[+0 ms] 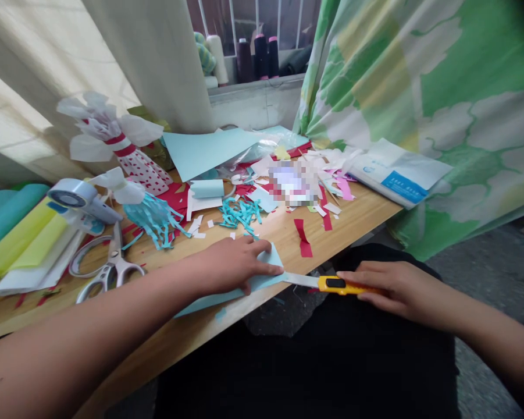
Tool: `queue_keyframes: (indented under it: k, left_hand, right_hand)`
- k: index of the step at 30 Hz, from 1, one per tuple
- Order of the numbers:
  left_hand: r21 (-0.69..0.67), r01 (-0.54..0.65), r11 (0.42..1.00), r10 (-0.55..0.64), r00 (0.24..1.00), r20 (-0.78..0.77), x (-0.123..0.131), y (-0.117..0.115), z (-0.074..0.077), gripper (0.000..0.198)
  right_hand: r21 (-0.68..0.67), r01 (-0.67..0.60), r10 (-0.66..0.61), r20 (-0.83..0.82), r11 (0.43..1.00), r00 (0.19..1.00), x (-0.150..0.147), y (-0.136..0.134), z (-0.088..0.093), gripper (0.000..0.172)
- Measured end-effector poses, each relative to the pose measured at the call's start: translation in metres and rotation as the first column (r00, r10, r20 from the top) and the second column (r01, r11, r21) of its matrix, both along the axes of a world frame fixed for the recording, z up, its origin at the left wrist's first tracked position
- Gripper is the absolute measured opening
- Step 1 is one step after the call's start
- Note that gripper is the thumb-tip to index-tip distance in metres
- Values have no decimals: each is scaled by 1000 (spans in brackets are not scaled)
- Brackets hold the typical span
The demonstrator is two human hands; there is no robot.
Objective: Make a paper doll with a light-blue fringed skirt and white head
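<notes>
Left hand [231, 265]: open, pressing a pale blue paper sheet [213, 302] flat, overhanging the edge of a wooden table [331, 233]. Right hand [388, 288]: closed around a yellow utility knife [335, 284], blade meeting the sheet. Scissors [109, 265] lie nearby.

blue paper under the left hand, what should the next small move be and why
Probably ease the knife slowly along the blue paper: its blade reaches the paper's edge, and the left hand pins the paper flat on the table.
</notes>
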State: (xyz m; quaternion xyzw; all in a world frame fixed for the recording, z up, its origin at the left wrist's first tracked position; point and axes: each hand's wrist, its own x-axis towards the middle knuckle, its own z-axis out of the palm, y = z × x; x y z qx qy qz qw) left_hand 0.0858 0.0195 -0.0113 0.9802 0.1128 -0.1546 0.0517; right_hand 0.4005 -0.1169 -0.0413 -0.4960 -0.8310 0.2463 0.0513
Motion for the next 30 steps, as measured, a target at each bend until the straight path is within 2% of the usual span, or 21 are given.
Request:
queue_keyframes:
  k: [3,8,13,20,27,30]
  left_hand:
    - [8,40,999,-40,999,-7,1,-3,6,64]
    - [67,98,993,-102,994,48,-8,-8,11,52]
    - [58,153,986,-153,988,-2,-12,-3,13,56]
    - [-4,117,993,-117,989,-92,-8,-2,15,79]
    - [-54,126,991,-128,991,-33,-10,-1,8,98]
    - [-67,129,989,-134,989,-70,-11,-1,6,111]
  right_hand:
    - [-5,5,-5,21,1000,1000,-4,-2,0,42]
    - [-11,9,-9,-1,1000,1000,-4,-3,-3,42]
    - [-24,2,-2,-13,1000,1000,-1,-3,-3,41]
    - [-21,9,-10,-25,1000,1000,-9,-6,0,40]
    - [-30,18,-18,12,999,1000,-15,-9,1,40]
    - [-33,18,-18,-4,999,1000,-17,-8,2,41]
